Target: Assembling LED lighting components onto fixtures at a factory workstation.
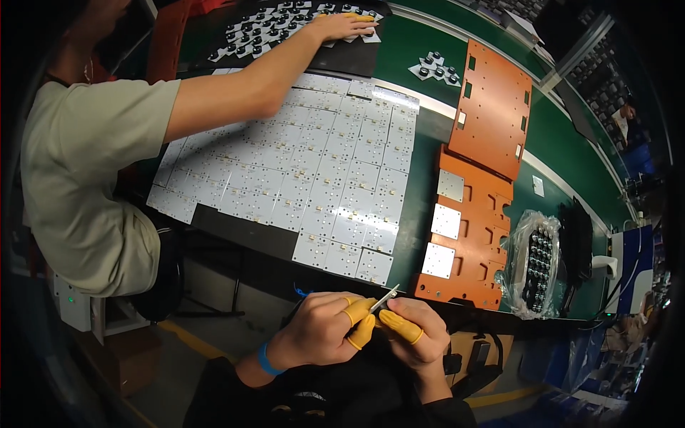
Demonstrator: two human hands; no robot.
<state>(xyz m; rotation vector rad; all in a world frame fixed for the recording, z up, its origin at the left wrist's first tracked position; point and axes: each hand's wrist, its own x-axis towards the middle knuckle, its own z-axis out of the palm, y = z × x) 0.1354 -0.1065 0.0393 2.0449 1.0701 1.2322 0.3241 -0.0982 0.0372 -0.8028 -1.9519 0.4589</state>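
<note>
My left hand (327,329), with yellow finger cots on its fingertips and a blue band at the wrist, pinches a small thin white circuit board (385,297). My right hand (415,329), also in yellow finger cots, is closed on the same board from the other side. The board is tilted and seen nearly edge-on, just off the table's front edge. Whatever is on its underside is hidden by my fingers. Beyond it, many white circuit boards (321,178) lie in a close grid. To the right, an orange fixture (467,274) carries three square white boards (439,260).
An orange plate (492,107) lies behind the fixture. A clear plastic bag (534,265) with rows of black parts is at right. At left, a co-worker's arm (242,93) reaches over the grid toward boards with black round parts (264,32); another small group (434,69) sits at the back.
</note>
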